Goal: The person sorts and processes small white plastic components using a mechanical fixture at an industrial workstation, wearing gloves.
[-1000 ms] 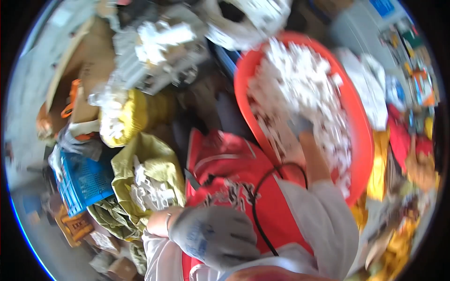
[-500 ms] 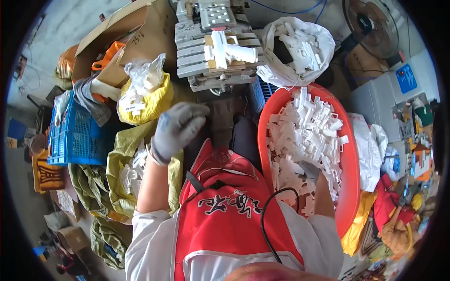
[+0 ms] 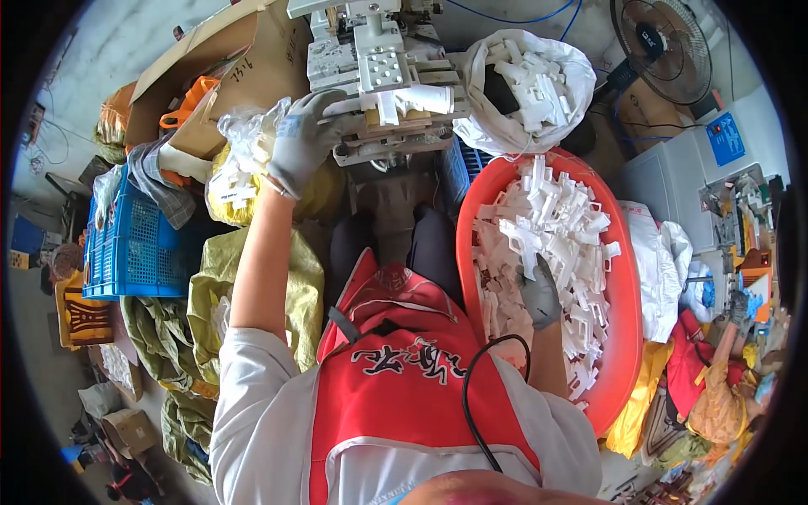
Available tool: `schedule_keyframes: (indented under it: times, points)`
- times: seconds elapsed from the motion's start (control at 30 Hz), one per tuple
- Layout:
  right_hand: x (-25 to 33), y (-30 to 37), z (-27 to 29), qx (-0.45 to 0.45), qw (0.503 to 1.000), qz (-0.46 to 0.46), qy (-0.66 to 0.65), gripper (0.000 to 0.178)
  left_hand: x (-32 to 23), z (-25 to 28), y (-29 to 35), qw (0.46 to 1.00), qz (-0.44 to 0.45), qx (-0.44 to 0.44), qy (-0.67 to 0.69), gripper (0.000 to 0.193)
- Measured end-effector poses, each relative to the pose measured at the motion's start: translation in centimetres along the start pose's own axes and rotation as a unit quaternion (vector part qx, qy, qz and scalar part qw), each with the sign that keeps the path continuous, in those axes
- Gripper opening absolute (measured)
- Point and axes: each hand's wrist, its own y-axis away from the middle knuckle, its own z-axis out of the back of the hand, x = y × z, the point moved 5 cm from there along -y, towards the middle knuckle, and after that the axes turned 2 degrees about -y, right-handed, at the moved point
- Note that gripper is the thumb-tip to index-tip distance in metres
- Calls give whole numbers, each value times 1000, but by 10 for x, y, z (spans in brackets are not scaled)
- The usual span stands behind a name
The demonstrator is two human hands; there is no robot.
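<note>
My left hand [image 3: 305,141], in a grey work glove, reaches to the left edge of a bench press [image 3: 383,63]. Its fingers are stretched toward a white plastic pistol-shaped part [image 3: 423,99], which lies on the press fixture under the lowered plate with holes. Whether the fingertips touch that part, I cannot tell. Over the red tub [image 3: 621,337] my right hand [image 3: 541,295], gloved as well, has its fingers closed at the lower end of a white plastic toy-gun part [image 3: 523,237]. Many similar white parts [image 3: 581,244] fill the tub around it.
A white sack [image 3: 534,84] of parts stands right of the press, near a fan [image 3: 661,42]. At the left are a yellow bag [image 3: 320,192], a cardboard box [image 3: 265,71], a blue crate [image 3: 139,244] and an olive sack [image 3: 252,261]. A black cable [image 3: 471,396] hangs across my apron.
My left hand has moved up to the press. The plate has come down over the pistol-shaped part. In the tub, my right hand has shifted forward and closed on a part.
</note>
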Motion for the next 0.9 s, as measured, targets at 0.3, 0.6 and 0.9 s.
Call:
schedule_keyframes:
  times: [0.3, 0.6, 0.9]
  points:
    - [22, -18, -49, 12, 996, 35, 86, 47, 9, -25, -34, 988, 9, 106, 111, 43]
    - [104, -71, -201, 128, 918, 239, 289, 41, 23, -45, -28, 981, 27, 39, 189, 32]
    - [119, -108, -296, 204, 912, 269, 231, 38, 40, 4, -1, 980, 83, -60, 173, 28]
